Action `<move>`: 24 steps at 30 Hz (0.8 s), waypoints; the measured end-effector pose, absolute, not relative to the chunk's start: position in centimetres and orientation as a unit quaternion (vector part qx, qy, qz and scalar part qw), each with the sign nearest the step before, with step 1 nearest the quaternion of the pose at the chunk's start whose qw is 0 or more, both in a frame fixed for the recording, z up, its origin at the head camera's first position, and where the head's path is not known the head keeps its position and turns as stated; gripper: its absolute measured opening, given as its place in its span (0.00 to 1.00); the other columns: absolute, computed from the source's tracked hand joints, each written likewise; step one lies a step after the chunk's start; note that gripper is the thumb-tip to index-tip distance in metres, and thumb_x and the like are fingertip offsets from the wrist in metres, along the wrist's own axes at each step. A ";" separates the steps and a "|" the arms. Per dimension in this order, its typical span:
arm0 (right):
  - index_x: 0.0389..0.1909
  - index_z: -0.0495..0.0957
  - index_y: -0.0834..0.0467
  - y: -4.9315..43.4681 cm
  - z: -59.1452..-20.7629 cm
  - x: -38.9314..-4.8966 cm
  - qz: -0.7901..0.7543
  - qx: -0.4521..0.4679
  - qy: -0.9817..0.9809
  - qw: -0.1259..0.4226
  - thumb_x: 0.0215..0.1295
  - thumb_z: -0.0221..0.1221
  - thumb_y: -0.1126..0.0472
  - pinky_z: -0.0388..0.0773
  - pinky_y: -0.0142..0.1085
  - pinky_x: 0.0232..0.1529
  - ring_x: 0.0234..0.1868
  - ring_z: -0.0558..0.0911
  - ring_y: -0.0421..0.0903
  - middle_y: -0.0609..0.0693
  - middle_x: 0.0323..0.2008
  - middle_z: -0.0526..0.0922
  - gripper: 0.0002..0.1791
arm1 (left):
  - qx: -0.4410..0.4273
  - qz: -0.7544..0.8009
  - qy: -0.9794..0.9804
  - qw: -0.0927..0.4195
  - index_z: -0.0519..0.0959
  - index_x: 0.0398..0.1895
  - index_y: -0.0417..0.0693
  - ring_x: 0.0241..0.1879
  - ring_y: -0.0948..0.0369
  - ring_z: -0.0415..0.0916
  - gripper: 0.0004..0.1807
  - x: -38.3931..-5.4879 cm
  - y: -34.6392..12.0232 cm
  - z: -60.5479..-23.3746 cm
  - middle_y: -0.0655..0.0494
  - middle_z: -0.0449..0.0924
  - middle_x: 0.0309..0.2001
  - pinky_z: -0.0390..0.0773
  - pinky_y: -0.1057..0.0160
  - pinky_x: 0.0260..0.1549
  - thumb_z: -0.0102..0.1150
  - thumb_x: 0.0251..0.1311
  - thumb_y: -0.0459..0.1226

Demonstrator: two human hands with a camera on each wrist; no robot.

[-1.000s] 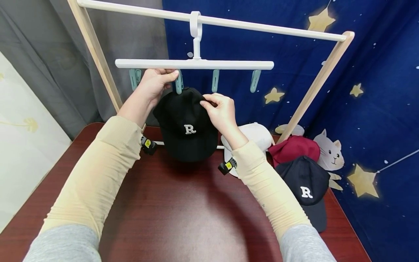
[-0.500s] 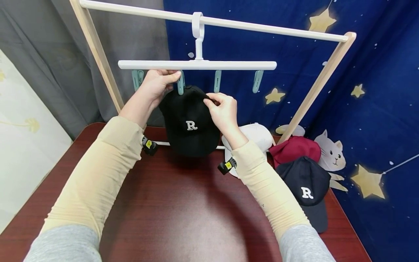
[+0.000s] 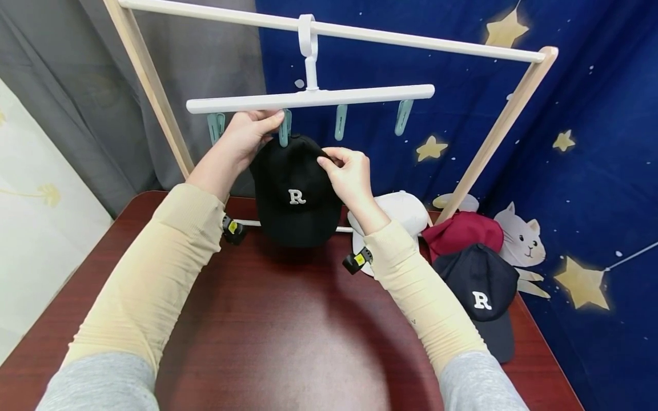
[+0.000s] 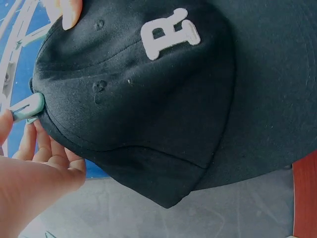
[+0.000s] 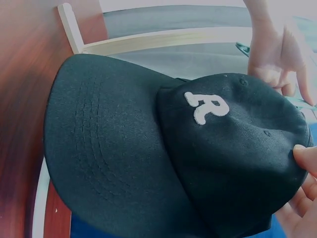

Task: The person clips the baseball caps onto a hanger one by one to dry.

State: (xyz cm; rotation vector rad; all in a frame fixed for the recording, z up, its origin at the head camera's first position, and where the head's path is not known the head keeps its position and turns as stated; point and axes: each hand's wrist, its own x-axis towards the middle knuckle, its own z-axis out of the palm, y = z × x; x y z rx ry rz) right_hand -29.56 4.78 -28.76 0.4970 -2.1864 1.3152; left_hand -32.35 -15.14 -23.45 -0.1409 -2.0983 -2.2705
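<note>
A black baseball cap point(image 3: 298, 220) with a white letter R hangs brim down below a white clip hanger point(image 3: 365, 96). My left hand point(image 3: 245, 136) pinches a teal clip point(image 3: 285, 128), the second from the left, at the top of the cap's crown. In the left wrist view the tip of that clip point(image 4: 32, 105) sits over the crown's edge. My right hand point(image 3: 352, 174) pinches the crown on its right side. The right thumb point(image 5: 304, 157) lies on the fabric in the right wrist view; the fingers behind are partly hidden.
The hanger hooks over the white rail point(image 3: 421, 43) of a wooden rack. Other teal clips point(image 3: 341, 121) hang along it. A white cap point(image 3: 403, 211), a red cap point(image 3: 465, 237) and a navy cap point(image 3: 480, 285) lie at the right of the dark red table point(image 3: 288, 331).
The hanger has tilted, its right end rising and its left end dropping slightly. The black cap sits slightly higher than a second ago. Both hands keep their hold.
</note>
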 end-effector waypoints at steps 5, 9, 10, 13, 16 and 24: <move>0.38 0.86 0.62 4.8 -28.9 -29.6 0.495 0.186 -0.812 0.245 0.57 0.67 0.65 0.73 0.30 0.31 0.26 0.79 0.42 0.53 0.26 0.85 0.08 | -0.044 -0.725 -0.687 0.030 0.76 0.53 0.39 0.42 0.64 0.69 0.17 -32.5 -15.1 -23.6 0.58 0.78 0.41 0.66 0.69 0.41 0.60 0.64 0.39; 0.39 0.86 0.62 4.7 -29.2 -29.7 0.500 0.193 -0.812 0.231 0.58 0.66 0.65 0.73 0.30 0.31 0.27 0.78 0.41 0.53 0.27 0.84 0.08 | -0.049 -0.719 -0.693 0.039 0.76 0.56 0.40 0.45 0.64 0.69 0.19 -32.5 -15.2 -23.7 0.57 0.78 0.46 0.66 0.68 0.45 0.59 0.64 0.39; 0.39 0.86 0.62 4.7 -29.2 -29.8 0.501 0.194 -0.812 0.228 0.59 0.66 0.65 0.73 0.30 0.31 0.27 0.78 0.41 0.53 0.27 0.84 0.08 | -0.049 -0.722 -0.689 0.040 0.76 0.56 0.40 0.46 0.64 0.69 0.19 -32.5 -15.2 -23.8 0.57 0.78 0.47 0.66 0.68 0.46 0.59 0.64 0.39; 0.39 0.86 0.62 4.6 -29.3 -29.8 0.501 0.198 -0.813 0.221 0.59 0.66 0.65 0.73 0.30 0.31 0.27 0.78 0.41 0.52 0.28 0.85 0.08 | -0.054 -0.727 -0.683 0.043 0.76 0.57 0.40 0.47 0.64 0.69 0.20 -32.5 -15.2 -23.9 0.57 0.78 0.48 0.66 0.66 0.49 0.59 0.64 0.38; 0.40 0.86 0.62 4.6 -29.4 -29.7 0.499 0.200 -0.815 0.217 0.59 0.66 0.64 0.73 0.30 0.32 0.28 0.79 0.41 0.52 0.29 0.85 0.08 | -0.062 -0.732 -0.676 0.048 0.75 0.58 0.39 0.47 0.64 0.69 0.20 -32.5 -15.1 -24.0 0.57 0.79 0.48 0.66 0.66 0.51 0.59 0.64 0.37; 0.40 0.85 0.62 4.6 -29.8 -29.6 0.507 0.206 -0.811 0.210 0.60 0.66 0.64 0.73 0.30 0.32 0.27 0.79 0.41 0.53 0.29 0.85 0.09 | -0.076 -0.728 -0.678 0.068 0.74 0.59 0.37 0.52 0.63 0.69 0.20 -32.6 -14.9 -24.3 0.53 0.78 0.53 0.65 0.69 0.56 0.58 0.65 0.35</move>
